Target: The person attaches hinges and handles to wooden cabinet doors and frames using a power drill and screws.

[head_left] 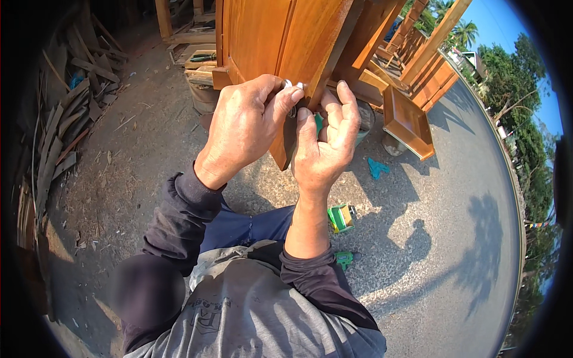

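Note:
My left hand (242, 122) is closed in a pinch, thumb and forefinger on a small shiny metal fitting (288, 84) against the face of a varnished wooden door (258, 42). Much of that fitting is hidden by the fingertips, so its exact kind does not show. At the lower part of the same door, my right hand (327, 140) wraps its edge, the thumb on the near side and bent fingers behind. A bit of green (319, 123) shows between the right thumb and fingers; what it belongs to is unclear.
A wooden drawer (408, 122) rests on a support at the right, near a turquoise cloth (377, 167). On the ground by my legs lie a green-yellow box (340, 218) and a green power tool (344, 259). Scrap wood (65, 128) is heaped at the left; a road runs along the right.

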The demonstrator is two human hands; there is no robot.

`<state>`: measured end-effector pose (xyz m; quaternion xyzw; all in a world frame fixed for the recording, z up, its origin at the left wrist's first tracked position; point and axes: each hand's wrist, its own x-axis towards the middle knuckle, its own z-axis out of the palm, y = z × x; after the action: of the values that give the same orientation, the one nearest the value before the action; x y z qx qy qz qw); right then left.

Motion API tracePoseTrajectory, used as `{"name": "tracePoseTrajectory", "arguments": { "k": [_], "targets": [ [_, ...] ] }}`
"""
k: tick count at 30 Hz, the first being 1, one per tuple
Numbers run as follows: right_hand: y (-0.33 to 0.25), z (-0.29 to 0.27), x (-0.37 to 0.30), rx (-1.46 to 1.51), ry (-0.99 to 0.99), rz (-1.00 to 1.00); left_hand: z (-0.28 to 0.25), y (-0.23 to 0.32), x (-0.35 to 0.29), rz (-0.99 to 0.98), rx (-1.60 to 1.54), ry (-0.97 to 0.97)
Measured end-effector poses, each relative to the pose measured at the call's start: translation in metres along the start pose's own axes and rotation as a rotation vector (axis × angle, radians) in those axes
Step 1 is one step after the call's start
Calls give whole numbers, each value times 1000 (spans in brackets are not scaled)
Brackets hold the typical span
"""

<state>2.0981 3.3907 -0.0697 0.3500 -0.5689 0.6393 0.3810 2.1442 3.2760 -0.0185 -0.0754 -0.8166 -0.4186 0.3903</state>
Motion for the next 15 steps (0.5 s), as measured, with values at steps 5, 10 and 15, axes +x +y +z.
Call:
{"name": "tracePoseTrajectory", "arguments": {
  "k": [5, 10, 15],
  "targets": [
    [3, 0, 1, 126, 26, 29, 2, -9, 2, 191, 93, -11],
    [4, -2, 1, 107, 19, 42, 4, -16, 4, 339, 209, 25],
    [13, -12, 0, 344, -21, 108, 2, -14, 0, 271, 168, 14]
  ]
}}
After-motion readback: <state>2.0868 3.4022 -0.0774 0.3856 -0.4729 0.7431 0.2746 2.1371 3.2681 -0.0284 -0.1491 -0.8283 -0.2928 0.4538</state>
